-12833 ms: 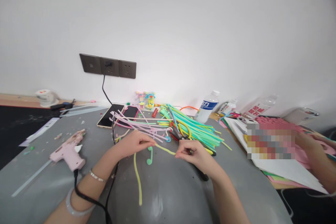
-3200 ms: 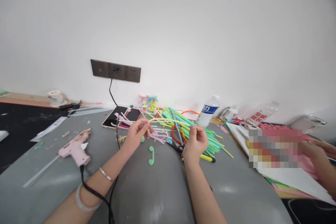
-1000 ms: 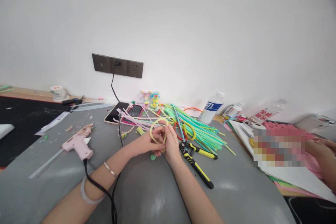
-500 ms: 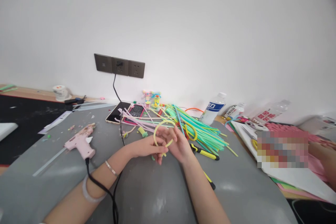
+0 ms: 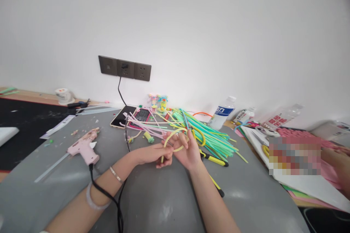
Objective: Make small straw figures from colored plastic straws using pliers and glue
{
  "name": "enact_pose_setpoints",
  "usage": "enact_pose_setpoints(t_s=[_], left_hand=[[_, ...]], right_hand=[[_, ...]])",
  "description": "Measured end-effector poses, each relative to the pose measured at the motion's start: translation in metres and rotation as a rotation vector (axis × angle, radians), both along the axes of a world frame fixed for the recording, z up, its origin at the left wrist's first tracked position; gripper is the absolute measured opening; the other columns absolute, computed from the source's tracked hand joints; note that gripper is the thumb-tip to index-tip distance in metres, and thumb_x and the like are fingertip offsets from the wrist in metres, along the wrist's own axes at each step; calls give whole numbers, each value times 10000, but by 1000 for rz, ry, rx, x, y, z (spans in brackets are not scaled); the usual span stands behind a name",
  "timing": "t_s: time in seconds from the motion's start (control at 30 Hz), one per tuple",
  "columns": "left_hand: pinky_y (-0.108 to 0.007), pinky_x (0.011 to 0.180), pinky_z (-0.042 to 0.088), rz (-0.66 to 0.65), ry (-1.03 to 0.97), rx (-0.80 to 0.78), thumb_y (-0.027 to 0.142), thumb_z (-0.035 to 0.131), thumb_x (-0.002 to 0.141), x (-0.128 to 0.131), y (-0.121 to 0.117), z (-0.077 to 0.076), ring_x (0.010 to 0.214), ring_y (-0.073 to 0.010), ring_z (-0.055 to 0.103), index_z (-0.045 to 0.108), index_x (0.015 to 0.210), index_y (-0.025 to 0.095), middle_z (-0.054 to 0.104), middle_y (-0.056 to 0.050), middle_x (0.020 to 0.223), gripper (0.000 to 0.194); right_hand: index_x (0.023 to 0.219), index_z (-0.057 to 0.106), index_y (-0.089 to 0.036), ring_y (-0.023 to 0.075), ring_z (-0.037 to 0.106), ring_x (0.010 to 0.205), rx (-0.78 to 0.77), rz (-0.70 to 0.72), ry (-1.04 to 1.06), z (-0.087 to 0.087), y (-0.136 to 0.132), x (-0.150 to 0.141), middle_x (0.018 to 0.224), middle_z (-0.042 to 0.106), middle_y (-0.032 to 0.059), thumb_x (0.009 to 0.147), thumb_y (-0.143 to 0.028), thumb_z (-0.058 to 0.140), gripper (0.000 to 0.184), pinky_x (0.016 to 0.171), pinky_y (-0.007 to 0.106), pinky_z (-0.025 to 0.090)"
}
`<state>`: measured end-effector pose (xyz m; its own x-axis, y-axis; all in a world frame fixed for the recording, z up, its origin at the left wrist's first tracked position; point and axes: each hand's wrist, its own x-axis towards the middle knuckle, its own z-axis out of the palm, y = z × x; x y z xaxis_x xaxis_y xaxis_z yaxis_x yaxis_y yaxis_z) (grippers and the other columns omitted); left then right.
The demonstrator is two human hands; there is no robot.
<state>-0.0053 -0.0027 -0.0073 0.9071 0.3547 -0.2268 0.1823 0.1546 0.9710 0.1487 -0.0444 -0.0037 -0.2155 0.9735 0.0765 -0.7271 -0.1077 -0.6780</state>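
A pale yellow pipe cleaner (image 5: 177, 131), bent into a loop, is held up between both hands over the middle of the table. My left hand (image 5: 158, 154) pinches it near its lower left end, which hangs below the fingers. On the loop's right side, my right hand (image 5: 187, 149) grips it with thumb and fingers. Just behind the hands lies a pile of green and teal pipe cleaners (image 5: 213, 136), with pink ones (image 5: 146, 125) to the left. A small yellow-green piece (image 5: 148, 137) rests on the table near my left hand.
A pink glue gun (image 5: 85, 147) with a black cord (image 5: 105, 193) lies left. Two phones, a black one (image 5: 123, 115) among them, and small figures (image 5: 158, 102) are near the wall. A yellow-black cutter (image 5: 214, 160) and a bottle (image 5: 222, 113) are right. Another person's arm (image 5: 337, 165) is far right.
The yellow loop has shifted slightly right and opened wider, its lower left end now hanging below my left fingers. My right hand has moved a little right.
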Motion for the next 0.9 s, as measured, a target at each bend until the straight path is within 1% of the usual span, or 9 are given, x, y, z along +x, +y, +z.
enact_pose_setpoints(t_s=[0.13,0.23,0.3,0.37,0.5,0.6,0.7,0.8,0.9], left_hand=[[-229,452,263,-23,8,-9,720,453,820,-2,1,-1,430,-62,337,397,598,183,405,47,526,583],[-224,436,216,-97,22,-95,714,517,792,-2,0,-1,410,-51,247,339,596,200,304,83,492,578],[-222,430,208,-119,48,-128,720,546,768,-2,-1,-1,404,-47,234,327,597,205,300,87,487,585],[-221,427,203,-85,38,-119,718,549,765,-2,-1,-1,400,-44,239,330,591,202,306,86,482,587],[-218,418,141,118,-35,-99,680,539,788,-2,4,-2,390,-29,198,340,594,196,311,91,484,558],[-216,414,103,195,-25,-131,664,568,761,-3,7,-1,390,-24,159,320,600,202,277,107,480,549],[-212,412,96,208,-7,-139,655,590,741,-2,6,1,392,-24,156,307,601,206,268,111,482,548],[-215,407,112,222,19,-92,641,585,753,-1,4,0,391,-26,160,301,593,208,287,106,479,542],[-219,409,124,223,35,-72,653,599,739,0,3,-3,397,-29,161,301,601,213,281,109,475,548]], right_hand=[[391,267,-198,246,646,866,12,7,12,-2,-1,2,868,732,44,778,-593,663,680,839,426,482],[392,352,-202,256,654,869,47,49,-33,-3,-3,-1,894,731,68,785,-669,601,659,850,429,477],[412,416,-206,266,657,856,60,70,-67,-3,-4,-3,872,722,85,791,-719,544,650,828,434,485],[469,483,-213,263,658,821,62,15,-66,-3,-3,-3,831,711,81,795,-755,492,633,786,428,499],[682,590,-237,241,663,777,69,-288,-86,-8,5,2,819,707,52,744,-792,519,563,756,396,517],[867,611,-248,225,670,729,160,-475,-253,-17,11,10,899,715,55,759,-730,570,496,743,391,525],[1084,580,-253,213,664,789,337,-733,-579,-25,12,16,1020,677,62,857,-513,593,345,757,380,520],[1220,559,-243,266,608,1046,585,-1053,-1013,-23,6,15,1173,617,108,887,-344,585,349,913,451,461],[1175,623,-295,294,540,1184,850,-1141,-1380,-15,-3,6,1255,599,89,880,-240,595,301,1040,522,327]])
